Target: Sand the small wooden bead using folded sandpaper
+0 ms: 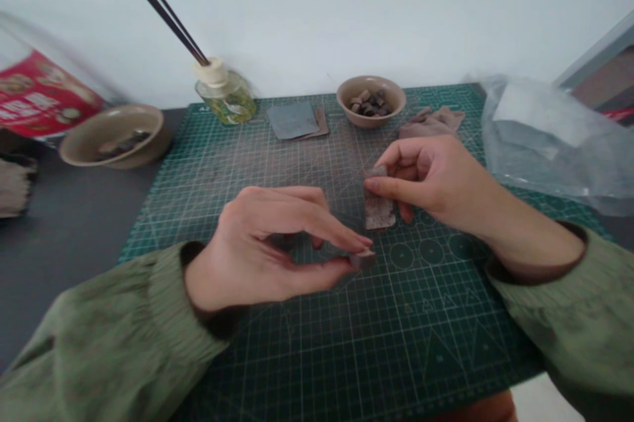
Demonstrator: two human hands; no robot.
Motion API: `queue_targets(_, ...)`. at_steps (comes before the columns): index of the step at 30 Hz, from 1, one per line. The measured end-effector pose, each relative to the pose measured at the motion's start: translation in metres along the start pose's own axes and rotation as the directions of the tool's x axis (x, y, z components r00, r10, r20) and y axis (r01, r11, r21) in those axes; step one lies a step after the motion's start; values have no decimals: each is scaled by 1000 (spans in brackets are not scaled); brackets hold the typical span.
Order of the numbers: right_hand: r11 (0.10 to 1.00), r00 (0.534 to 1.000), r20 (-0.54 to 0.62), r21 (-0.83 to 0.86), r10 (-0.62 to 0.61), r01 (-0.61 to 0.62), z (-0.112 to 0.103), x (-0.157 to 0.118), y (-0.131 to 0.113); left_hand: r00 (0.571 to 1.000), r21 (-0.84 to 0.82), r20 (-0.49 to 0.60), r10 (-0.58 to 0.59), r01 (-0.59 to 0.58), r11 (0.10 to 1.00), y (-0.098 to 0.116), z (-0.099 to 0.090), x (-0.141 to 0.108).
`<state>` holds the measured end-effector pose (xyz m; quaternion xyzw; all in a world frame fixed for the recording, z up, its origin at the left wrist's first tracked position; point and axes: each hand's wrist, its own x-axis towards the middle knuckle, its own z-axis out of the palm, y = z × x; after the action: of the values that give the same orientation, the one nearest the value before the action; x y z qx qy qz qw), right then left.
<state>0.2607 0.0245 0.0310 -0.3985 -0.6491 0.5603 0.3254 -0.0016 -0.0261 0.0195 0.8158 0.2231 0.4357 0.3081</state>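
My left hand [267,250] pinches a small brown block [362,259] between thumb and fingertips, low on the green cutting mat [436,316]. My right hand [426,174] holds the top end of a flat, mottled grey-brown strip [379,209] between thumb and fingers. The strip's lower end rests on or hangs just over the mat; I cannot tell which. The block and strip are close together but apart. Each hand hides part of what it holds.
On the mat's far side are a bowl of small dark pieces [370,101], grey abrasive sheets [292,119] and a crumpled brown cloth [430,121]. A second bowl [115,137] and a reed diffuser [226,93] stand at far left. Clear plastic [545,138] lies at right.
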Motion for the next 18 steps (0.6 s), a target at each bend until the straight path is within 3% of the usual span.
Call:
queue_targets(7,1000,1000,12,6,7,-7,0,0,-1,1000,16,-15,12,-12,1000,4,1,2)
queue_targets(18,999,999,32,30,22,-23,0,2,-3,997,8,-13,-79,79,997,9,0,2)
